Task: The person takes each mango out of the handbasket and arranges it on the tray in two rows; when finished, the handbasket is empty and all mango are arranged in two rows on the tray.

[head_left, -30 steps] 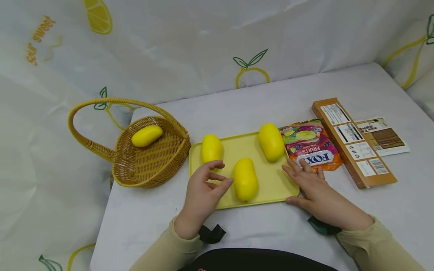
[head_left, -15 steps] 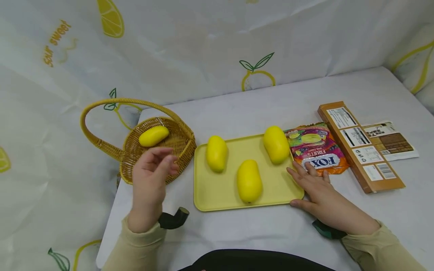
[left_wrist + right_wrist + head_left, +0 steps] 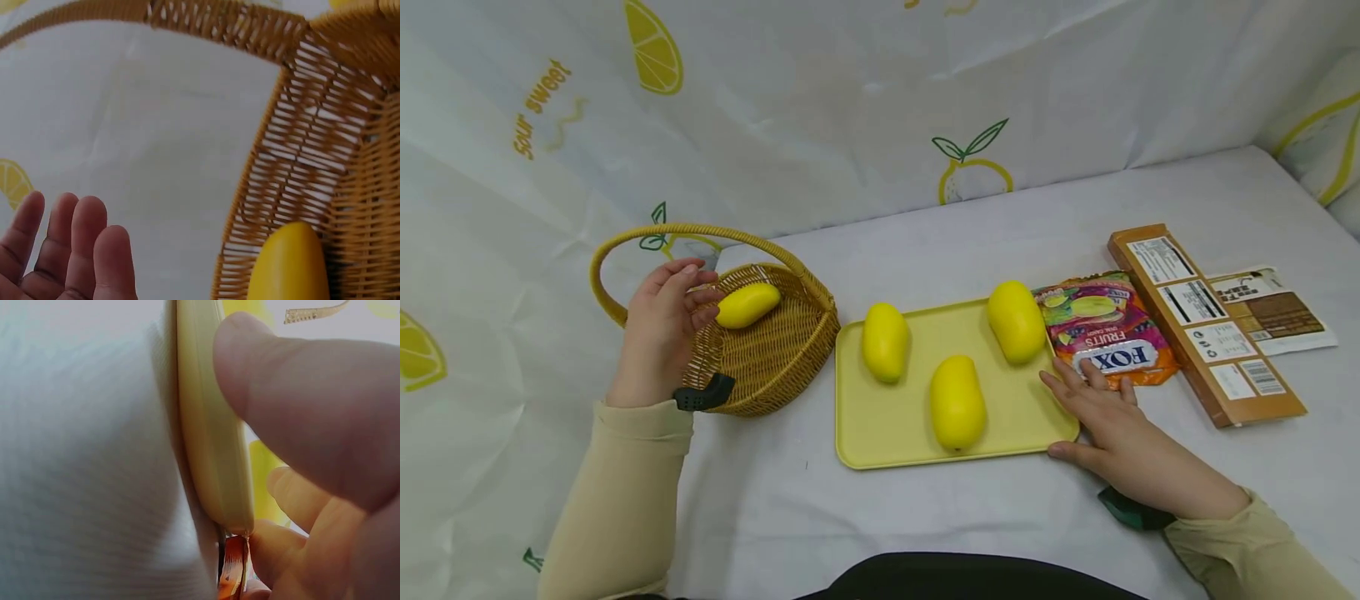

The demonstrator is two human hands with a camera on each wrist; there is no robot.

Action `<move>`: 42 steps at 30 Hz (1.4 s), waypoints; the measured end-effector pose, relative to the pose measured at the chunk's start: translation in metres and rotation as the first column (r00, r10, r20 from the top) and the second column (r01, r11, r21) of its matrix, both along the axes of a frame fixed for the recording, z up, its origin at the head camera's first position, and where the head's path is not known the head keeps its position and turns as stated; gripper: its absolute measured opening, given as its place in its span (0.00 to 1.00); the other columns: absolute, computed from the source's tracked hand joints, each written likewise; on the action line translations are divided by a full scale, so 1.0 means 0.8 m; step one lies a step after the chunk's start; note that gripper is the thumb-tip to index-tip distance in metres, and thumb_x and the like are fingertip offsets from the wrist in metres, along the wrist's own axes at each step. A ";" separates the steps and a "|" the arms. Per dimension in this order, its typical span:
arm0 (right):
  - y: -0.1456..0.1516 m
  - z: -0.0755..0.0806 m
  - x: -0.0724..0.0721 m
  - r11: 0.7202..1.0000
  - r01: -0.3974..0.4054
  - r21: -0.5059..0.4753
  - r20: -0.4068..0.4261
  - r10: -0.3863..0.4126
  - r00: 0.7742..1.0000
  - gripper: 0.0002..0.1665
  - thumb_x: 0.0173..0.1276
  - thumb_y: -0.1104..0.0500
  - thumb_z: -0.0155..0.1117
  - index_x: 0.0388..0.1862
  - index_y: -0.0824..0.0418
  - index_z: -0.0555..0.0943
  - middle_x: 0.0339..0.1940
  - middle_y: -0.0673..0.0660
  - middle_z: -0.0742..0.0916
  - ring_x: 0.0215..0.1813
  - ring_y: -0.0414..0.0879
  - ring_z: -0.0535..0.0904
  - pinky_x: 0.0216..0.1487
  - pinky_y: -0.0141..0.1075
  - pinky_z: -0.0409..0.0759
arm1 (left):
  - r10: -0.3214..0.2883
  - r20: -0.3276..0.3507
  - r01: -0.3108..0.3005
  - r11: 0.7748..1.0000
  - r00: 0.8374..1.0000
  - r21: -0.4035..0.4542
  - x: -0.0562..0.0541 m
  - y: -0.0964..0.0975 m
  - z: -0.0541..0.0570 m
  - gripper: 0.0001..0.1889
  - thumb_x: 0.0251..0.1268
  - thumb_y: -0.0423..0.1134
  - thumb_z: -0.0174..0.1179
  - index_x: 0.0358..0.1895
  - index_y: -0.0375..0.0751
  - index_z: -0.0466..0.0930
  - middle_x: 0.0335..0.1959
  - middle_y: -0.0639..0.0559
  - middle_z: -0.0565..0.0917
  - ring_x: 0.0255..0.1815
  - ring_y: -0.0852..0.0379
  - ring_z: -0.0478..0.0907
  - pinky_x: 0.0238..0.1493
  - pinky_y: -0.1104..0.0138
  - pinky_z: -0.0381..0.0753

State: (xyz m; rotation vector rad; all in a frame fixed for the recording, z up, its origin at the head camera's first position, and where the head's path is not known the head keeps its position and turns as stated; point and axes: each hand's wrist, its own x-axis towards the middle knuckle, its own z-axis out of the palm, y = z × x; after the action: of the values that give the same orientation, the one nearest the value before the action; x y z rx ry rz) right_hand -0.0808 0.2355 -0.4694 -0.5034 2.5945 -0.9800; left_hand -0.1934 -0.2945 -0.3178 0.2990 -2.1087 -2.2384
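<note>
My left hand point(image 3: 658, 337) hovers at the left side of the wicker basket point(image 3: 775, 367), fingers loosely bent and holding nothing. Inside that basket lies a yellow mango-like fruit point(image 3: 756, 305), close to the fingertips in the head view. The left wrist view has the fingers point(image 3: 87, 250) outside the rim, apart from the fruit point(image 3: 290, 269). Three more yellow oblong fruits point(image 3: 885, 343) lie on the pale yellow tray point(image 3: 880, 433). My right hand point(image 3: 1120, 442) rests at the tray's right edge with spread fingers; its thumb point(image 3: 275, 381) is at the tray's rim point(image 3: 215, 437).
Right of the tray lie a colourful candy bag point(image 3: 1108, 329), a long brown box point(image 3: 1210, 325) and a brown-and-white packet point(image 3: 1273, 308) partly under the box. The basket's tall handle point(image 3: 730, 232) arches up near the left hand. A printed cloth point(image 3: 820, 117) hangs behind the table.
My left hand has moved left, from beside the front fruit on the tray to the basket's left side. My right hand stays at the tray edge. The head view has shifted slightly.
</note>
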 end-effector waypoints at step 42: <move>0.001 -0.005 0.001 1.000 0.015 0.005 0.000 -0.015 1.000 0.56 0.73 0.43 0.76 0.91 0.62 0.61 0.93 0.69 0.54 0.92 0.75 0.36 0.80 0.77 0.18 | -0.101 0.481 0.323 0.855 0.871 -0.406 -0.092 -0.043 -0.094 0.31 0.90 0.57 0.46 0.80 0.39 0.71 0.65 0.51 0.77 0.54 0.57 0.76 0.55 0.65 0.80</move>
State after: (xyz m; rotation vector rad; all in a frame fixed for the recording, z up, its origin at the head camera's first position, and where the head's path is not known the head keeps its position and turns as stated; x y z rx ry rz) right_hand -0.0800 0.2365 -0.4730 -0.4840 2.6040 -0.9780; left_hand -0.2668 -0.3293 -0.3927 0.6148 -2.9854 -1.7653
